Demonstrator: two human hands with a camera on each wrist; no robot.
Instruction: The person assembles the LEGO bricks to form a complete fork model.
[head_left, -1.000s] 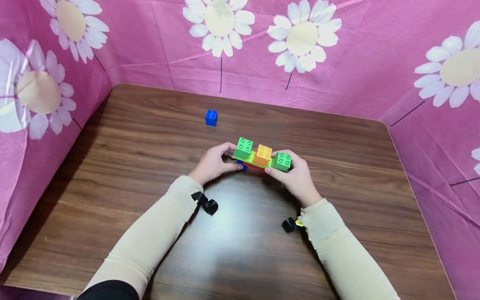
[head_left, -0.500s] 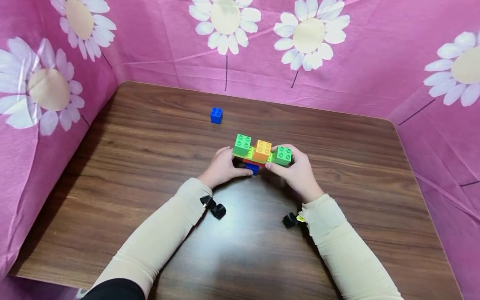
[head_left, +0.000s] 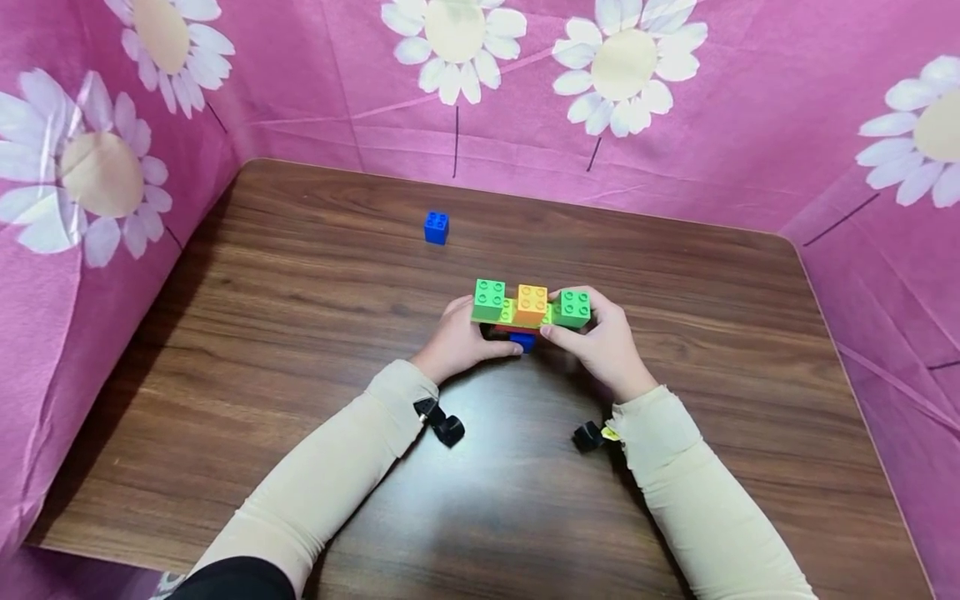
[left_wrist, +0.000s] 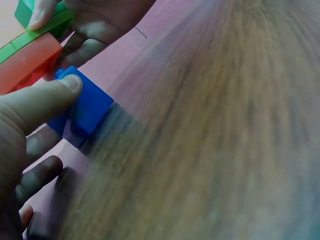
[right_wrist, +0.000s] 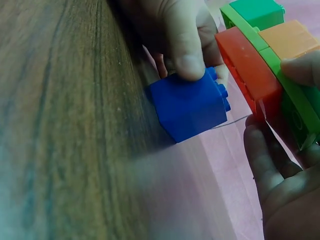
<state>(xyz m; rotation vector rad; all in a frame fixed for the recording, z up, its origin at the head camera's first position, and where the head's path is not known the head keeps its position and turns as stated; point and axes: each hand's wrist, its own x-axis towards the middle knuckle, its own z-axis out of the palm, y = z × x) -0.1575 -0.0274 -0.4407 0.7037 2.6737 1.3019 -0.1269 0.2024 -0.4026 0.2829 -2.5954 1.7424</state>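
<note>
Two hands grip blue block, brick stack; wood-grain table, pink daisy cloth behind.

A row of bricks is centred on an orange brick, with a green brick at its 9 o'clock and a second green brick at 3, all on a lime plate above a red brick. At 6 o'clock shows a lower blue brick, held by the left hand from 8 o'clock. The right hand grips the row from 4 o'clock. Well apart, at 10 o'clock, a loose blue brick stands on the wooden table; pink flowered cloth hangs beyond its 12 o'clock edge.
</note>
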